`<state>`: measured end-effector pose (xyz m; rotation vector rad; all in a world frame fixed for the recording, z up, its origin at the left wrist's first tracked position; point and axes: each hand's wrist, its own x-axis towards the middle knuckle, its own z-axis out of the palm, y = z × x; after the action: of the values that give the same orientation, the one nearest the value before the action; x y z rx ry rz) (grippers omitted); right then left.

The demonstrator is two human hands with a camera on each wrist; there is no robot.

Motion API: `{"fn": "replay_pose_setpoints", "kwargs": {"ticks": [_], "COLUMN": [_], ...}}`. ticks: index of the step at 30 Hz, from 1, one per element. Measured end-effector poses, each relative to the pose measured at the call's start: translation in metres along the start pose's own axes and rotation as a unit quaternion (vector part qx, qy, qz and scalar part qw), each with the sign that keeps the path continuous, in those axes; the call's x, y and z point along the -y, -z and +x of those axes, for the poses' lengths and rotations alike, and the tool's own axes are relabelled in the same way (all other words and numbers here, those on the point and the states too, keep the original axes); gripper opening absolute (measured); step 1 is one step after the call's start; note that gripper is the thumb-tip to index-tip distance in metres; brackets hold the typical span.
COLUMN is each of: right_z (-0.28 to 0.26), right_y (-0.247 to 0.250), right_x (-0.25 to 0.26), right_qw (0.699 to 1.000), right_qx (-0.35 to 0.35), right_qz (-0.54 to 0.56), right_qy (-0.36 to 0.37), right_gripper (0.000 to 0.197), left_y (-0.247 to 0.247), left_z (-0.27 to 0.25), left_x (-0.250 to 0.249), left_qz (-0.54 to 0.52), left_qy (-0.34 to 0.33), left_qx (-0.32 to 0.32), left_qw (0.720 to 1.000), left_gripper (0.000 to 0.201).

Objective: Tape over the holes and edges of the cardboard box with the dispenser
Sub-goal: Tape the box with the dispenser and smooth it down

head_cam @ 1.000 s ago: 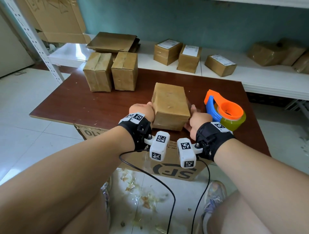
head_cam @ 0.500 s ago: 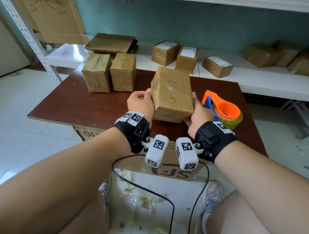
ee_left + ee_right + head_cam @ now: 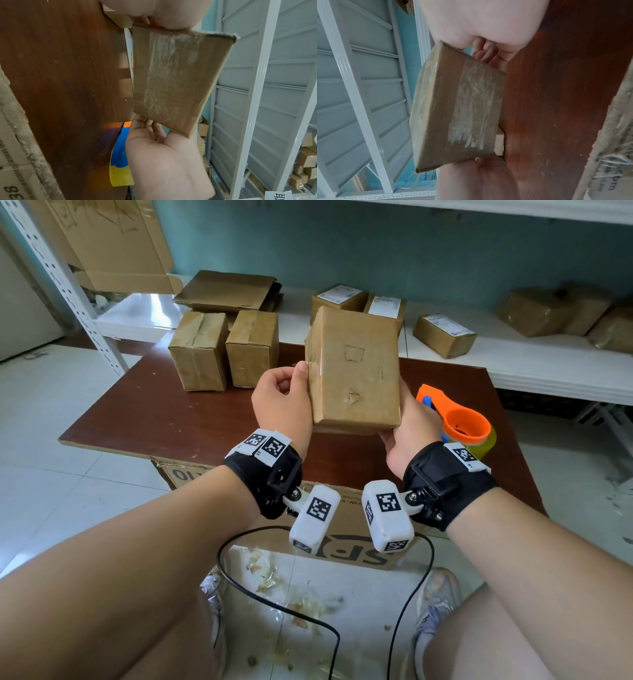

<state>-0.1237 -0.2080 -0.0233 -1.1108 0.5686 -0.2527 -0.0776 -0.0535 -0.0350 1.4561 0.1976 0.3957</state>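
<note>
While held up above the brown table [image 3: 164, 412], cardboard box [image 3: 354, 371] gripped from both sides: left hand [image 3: 279, 409] curled on the left edge with thumb on the front face, right hand [image 3: 409, 433] cupped around the lower right corner, fingers behind. Tilted, clear of the tabletop. Small cut marks seen on the face toward the head camera; glossy tape strips seen on the end panel in both wrist views. Orange and blue dispenser [image 3: 459, 422] lying on the table just behind the right hand, untouched. Two taped boxes [image 3: 224, 349] standing at the far left of the table.
</note>
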Motion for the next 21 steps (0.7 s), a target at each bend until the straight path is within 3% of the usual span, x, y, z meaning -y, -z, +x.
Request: {"fn": "replay_pose_setpoints", "kwargs": {"ticks": [4,9,12,17,21], "right_z": [-0.004,-0.013,-0.016,-0.021,-0.020], "right_y": [0.002,0.000,0.000,-0.002,-0.001], "right_x": [0.004,0.013,0.016,0.020,0.022], "right_qw": [1.000,0.997,0.998,0.998,0.998], "right_qx": [0.009,0.083,0.064,0.044,0.040], "right_qz": [0.004,0.005,0.005,0.008,0.023], "right_qy": [0.011,0.001,0.010,0.040,0.040], "right_gripper": [0.038,0.031,0.034,0.038,0.037], "left_y": [-0.002,-0.009,-0.011,-0.016,-0.017], "left_z": [-0.002,-0.004,-0.004,-0.002,-0.004], "left_x": [0.004,0.016,0.018,0.015,0.007], "left_qz": [-0.010,-0.025,-0.050,-0.080,-0.113], "left_qy": [0.005,0.066,0.125,0.194,0.232], "left_qx": [0.013,0.038,0.063,0.101,0.142], "left_qw": [1.000,0.997,0.989,0.972,0.956], "left_gripper": [0.019,0.012,0.009,0.027,0.014]}}
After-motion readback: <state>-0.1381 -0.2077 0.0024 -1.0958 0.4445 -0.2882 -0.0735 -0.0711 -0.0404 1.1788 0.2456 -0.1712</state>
